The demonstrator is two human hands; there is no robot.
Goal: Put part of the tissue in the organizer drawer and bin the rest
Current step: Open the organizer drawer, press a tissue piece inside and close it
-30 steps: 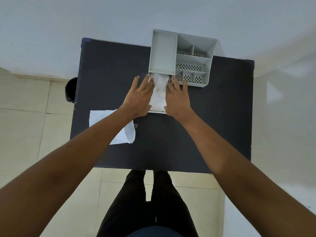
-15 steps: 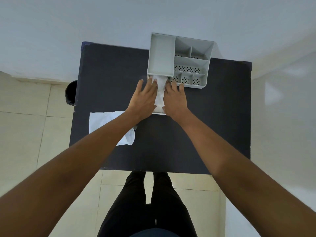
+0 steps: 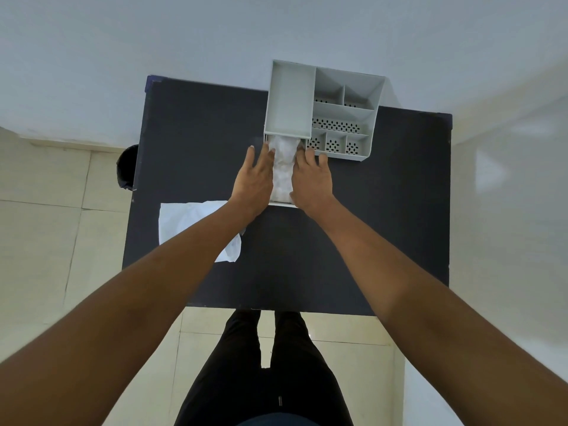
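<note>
Tissue [image 3: 282, 167] lies in the pulled-out drawer [image 3: 281, 204] of the grey organizer [image 3: 322, 109]. Left hand [image 3: 253, 182] and right hand [image 3: 312, 179] lie flat beside it, fingers open, gripping nothing. More tissue [image 3: 184, 222] lies on the worktop [image 3: 384, 210] near a black bin [image 3: 126, 167].

We see bare desk [image 3: 384, 210] right of our hands; the organizer [image 3: 344, 112] blocks the far edge, and loose tissue [image 3: 181, 222] lies left.

Table [image 3: 190, 155]: dark matte top, rectangular, centre of view, far edge against wall | Wall [image 3: 153, 35]: pale blue-grey, 12 o'clock | Floor [image 3: 46, 241]: cream tiles, 9 and 6 o'clock | Trousers [image 3: 246, 379]: black, person's legs, 6 o'clock, below the table's near edge
</note>
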